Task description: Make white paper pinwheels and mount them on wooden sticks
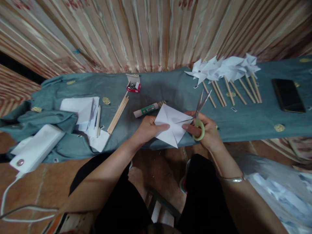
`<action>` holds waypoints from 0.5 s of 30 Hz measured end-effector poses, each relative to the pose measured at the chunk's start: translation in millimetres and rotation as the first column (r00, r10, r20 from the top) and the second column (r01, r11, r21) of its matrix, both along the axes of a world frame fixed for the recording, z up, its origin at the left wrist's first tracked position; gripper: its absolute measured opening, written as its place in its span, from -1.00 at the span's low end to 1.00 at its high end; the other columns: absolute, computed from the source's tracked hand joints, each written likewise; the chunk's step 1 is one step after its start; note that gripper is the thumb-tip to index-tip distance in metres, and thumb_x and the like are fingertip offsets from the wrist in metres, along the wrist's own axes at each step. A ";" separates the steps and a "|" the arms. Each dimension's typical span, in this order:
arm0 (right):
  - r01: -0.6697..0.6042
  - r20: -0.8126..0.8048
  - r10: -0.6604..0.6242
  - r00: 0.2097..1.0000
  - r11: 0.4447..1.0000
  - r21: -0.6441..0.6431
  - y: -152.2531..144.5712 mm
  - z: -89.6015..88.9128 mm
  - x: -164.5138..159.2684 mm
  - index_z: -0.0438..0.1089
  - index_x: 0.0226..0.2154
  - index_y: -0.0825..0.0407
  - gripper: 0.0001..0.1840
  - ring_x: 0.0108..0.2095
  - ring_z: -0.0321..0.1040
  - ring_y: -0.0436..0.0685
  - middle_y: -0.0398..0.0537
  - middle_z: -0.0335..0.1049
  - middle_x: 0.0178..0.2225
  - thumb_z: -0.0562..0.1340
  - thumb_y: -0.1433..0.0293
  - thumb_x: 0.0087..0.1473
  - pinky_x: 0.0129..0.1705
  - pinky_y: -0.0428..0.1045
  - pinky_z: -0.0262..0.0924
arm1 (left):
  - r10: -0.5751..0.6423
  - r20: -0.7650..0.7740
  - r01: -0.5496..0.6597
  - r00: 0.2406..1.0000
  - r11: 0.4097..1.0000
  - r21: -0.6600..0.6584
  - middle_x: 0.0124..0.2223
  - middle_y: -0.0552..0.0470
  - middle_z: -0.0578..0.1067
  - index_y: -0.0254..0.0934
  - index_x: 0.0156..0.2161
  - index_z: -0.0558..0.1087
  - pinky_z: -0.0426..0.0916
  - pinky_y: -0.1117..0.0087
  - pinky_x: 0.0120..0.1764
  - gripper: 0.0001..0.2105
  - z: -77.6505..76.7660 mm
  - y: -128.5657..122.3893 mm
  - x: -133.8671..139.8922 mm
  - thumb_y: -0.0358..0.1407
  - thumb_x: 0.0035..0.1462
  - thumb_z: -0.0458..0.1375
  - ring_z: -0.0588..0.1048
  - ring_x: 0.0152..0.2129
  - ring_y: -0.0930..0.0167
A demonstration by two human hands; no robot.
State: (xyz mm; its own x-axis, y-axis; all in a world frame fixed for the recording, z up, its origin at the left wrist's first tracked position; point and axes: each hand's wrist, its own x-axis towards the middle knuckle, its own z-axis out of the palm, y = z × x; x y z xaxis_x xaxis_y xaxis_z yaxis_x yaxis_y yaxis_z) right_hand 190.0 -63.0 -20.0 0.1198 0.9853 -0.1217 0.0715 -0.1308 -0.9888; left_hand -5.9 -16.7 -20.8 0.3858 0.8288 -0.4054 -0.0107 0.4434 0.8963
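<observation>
A square of white paper (pixel 170 117), slit from its corners toward the middle, is held over the cloth's front edge. My left hand (pixel 146 129) pinches its left side, thumb on top. On the right side my right hand (pixel 207 130) grips the paper's edge too, and a pair of scissors (pixel 199 125) hangs on its fingers. The scissors' pale green handle loops round a finger, and the blades point away from me, parted. Just behind the paper lies a green and white glue stick (pixel 146 110).
White paper pinwheels (pixel 224 70) on wooden sticks lie at the back right, a black phone (pixel 288 95) beyond. Leftward are a red box of metal pins (pixel 133 85), wooden sticks (pixel 118 113), white sheets (pixel 78 109), a white pen (pixel 98 122) and a white power strip (pixel 36 149).
</observation>
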 end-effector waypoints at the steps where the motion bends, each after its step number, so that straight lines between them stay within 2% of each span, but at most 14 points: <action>1: 0.019 -0.007 -0.019 1.000 1.000 -0.012 0.7 -1.7 -2.0 0.44 -0.31 -0.01 -0.57 -0.55 0.18 -0.04 -0.26 0.35 -0.53 0.46 0.20 -0.29 -0.52 -0.11 0.12 | -0.017 0.001 0.017 1.000 1.000 -0.008 -0.52 0.00 0.54 -0.37 -0.47 0.55 0.27 0.43 -0.50 -0.77 -0.5 -0.2 0.4 -0.27 -0.29 0.40 0.44 -0.60 0.42; 4: 0.130 -0.100 -0.133 0.986 0.991 -0.029 3.6 -6.2 -7.3 0.42 -0.36 -0.02 -0.61 -0.54 0.18 -0.04 -0.26 0.35 -0.51 0.44 0.20 -0.29 -0.50 -0.10 0.12 | 0.028 0.132 -0.024 0.991 0.999 -0.030 -0.42 -0.04 0.58 -0.34 -0.40 0.56 0.35 0.38 -0.38 -0.71 1.6 0.5 1.0 -0.15 -0.20 0.37 0.51 -0.47 0.34; 8: 0.319 -0.269 -0.314 0.911 0.947 -0.026 10.3 -6.6 -14.0 0.37 -0.46 -0.01 -0.69 -0.52 0.20 -0.05 -0.27 0.36 -0.49 0.43 0.26 -0.29 -0.46 -0.10 0.13 | 0.116 0.417 -0.088 0.902 0.992 -0.087 -0.14 -0.08 0.58 -0.27 -0.16 0.53 0.39 0.26 -0.11 -0.58 8.9 -5.4 7.9 0.01 -0.05 0.25 0.50 -0.13 0.24; 11: 0.359 -0.318 -0.351 0.881 0.933 -0.034 15.1 -4.1 -21.6 0.36 -0.50 0.00 -0.68 -0.56 0.14 -0.08 -0.28 0.31 -0.54 0.45 0.28 -0.33 -0.51 -0.11 0.10 | 0.099 0.396 -0.076 0.913 0.994 -0.073 -0.11 -0.10 0.57 -0.29 -0.21 0.54 0.36 0.26 -0.05 -0.65 10.0 -14.3 19.3 -0.12 -0.10 0.32 0.50 -0.11 0.25; 13: 0.347 -0.300 -0.342 0.891 0.937 -0.040 16.9 -3.2 -27.4 0.35 -0.49 0.00 -0.64 -0.58 0.12 -0.08 -0.28 0.30 -0.55 0.46 0.25 -0.36 -0.52 -0.11 0.10 | 0.173 0.331 -0.162 0.928 0.985 -0.062 -0.15 -0.09 0.59 -0.31 -0.25 0.54 0.35 0.27 -0.04 -0.67 7.4 -17.6 26.6 -0.22 -0.17 0.38 0.52 -0.15 0.27; 15: 0.318 -0.273 -0.318 0.908 0.947 -0.046 16.7 -3.5 -31.8 0.34 -0.47 -0.01 -0.60 -0.57 0.15 -0.07 -0.28 0.32 -0.53 0.46 0.21 -0.36 -0.50 -0.10 0.13 | 0.279 0.304 -0.276 0.911 0.960 -0.054 -0.16 -0.08 0.60 -0.32 -0.27 0.54 0.35 0.27 -0.04 -0.67 3.6 -16.4 30.5 -0.25 -0.21 0.39 0.53 -0.18 0.29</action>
State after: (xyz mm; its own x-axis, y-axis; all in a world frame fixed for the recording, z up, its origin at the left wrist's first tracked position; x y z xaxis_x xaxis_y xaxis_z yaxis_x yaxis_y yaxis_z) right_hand 158.2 -46.2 -23.5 0.3884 0.9007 -0.1948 -0.2469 -0.1020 -0.9637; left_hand 24.6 -33.1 -17.2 0.2472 0.9170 -0.3131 -0.4072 0.3915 0.8252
